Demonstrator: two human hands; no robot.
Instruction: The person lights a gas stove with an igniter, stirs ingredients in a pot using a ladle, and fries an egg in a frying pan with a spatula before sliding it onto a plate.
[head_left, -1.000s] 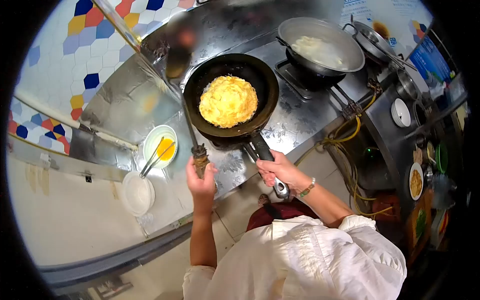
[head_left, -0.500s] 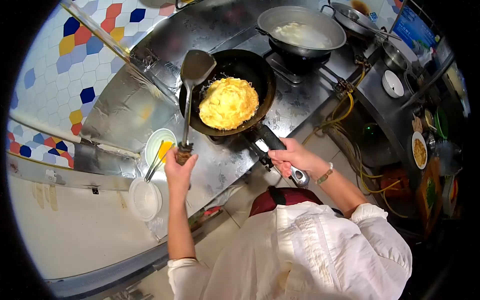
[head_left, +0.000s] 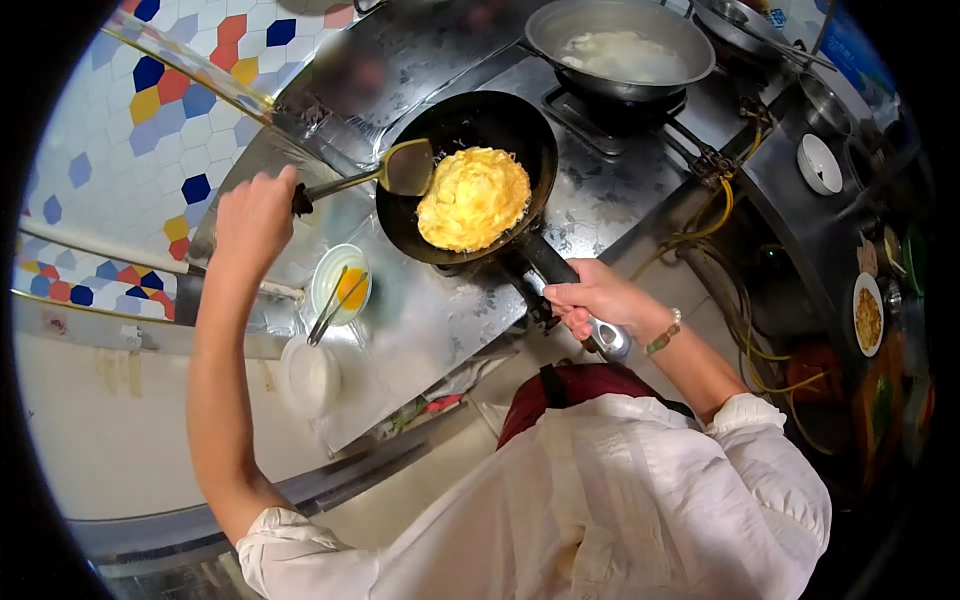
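Observation:
A yellow, browned round omelette (head_left: 474,198) lies in a black frying pan (head_left: 535,130) on the steel counter. My right hand (head_left: 598,303) is closed round the pan's long handle. At the left, my left hand (head_left: 254,217) grips the dark end of a metal spatula (head_left: 408,168). The spatula's blade is over the pan's left side, right at the omelette's edge. Below the pan's left side stands a pale bowl (head_left: 325,283) with yellow beaten egg (head_left: 352,288) and chopsticks (head_left: 328,315) in it.
A large pot (head_left: 700,58) of cloudy liquid with pale pieces stands on a burner behind the pan. Beside the egg bowl is a white plastic container (head_left: 310,376). Yellow hoses (head_left: 722,215) run down at the right, near a white bowl (head_left: 820,164) and a plate of food (head_left: 868,315).
My left hand has swung left and up, turning the spatula from nearly upright to sideways, its blade now lower beside the omelette. My right hand still holds the pan handle.

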